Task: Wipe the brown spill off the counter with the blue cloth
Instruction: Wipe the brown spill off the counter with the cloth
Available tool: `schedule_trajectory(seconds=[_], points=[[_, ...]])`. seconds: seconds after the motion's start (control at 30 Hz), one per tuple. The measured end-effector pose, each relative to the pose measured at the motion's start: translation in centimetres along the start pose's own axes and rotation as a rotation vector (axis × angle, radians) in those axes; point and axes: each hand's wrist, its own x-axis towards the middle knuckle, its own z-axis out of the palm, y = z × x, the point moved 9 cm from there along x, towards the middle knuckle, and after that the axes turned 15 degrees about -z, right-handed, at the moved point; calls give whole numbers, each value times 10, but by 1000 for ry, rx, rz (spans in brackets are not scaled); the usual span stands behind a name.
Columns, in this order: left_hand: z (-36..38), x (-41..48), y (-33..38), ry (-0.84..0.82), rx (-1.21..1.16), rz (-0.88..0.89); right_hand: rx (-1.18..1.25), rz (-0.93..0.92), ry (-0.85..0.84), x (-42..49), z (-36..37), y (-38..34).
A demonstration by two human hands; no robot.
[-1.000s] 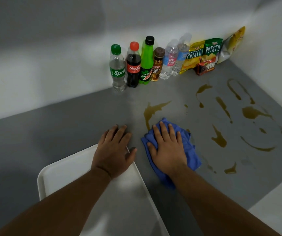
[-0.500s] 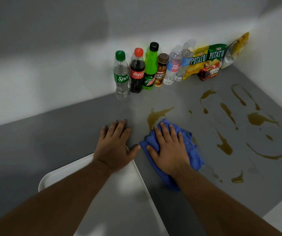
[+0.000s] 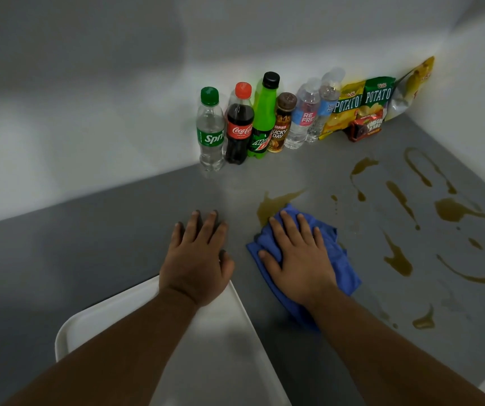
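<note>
Pressing the blue cloth [image 3: 344, 266] onto the desk [image 3: 89, 244], the right hand [image 3: 299, 259] lies flat-fingered. Left hand [image 3: 197, 259] rests flat, empty.

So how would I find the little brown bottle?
Look along the white back wall, where a row of bottles stands on the grey counter. The little brown bottle is fourth from the left, between the tall bright green bottle and a clear water bottle. It is the shortest, with a brown cap.

Plain white walls [image 3: 83, 106] carry patches of soft light and grey shadow.
</note>
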Motion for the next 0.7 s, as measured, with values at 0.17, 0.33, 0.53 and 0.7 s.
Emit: schedule_trajectory(seconds=[0.17,0.33,0.53,0.7], points=[[3,1,0,-1,4,2,11,-75,-16,13,5,-23],[3,1,0,2,-1,12,27,-221,-7,-21,3,-9],[-2,0,1,4,-10,3,24,-18,-2,19,-4,6],[-3,-1,2,-2,-12,2,26,-162,-17,18,3,-25]])
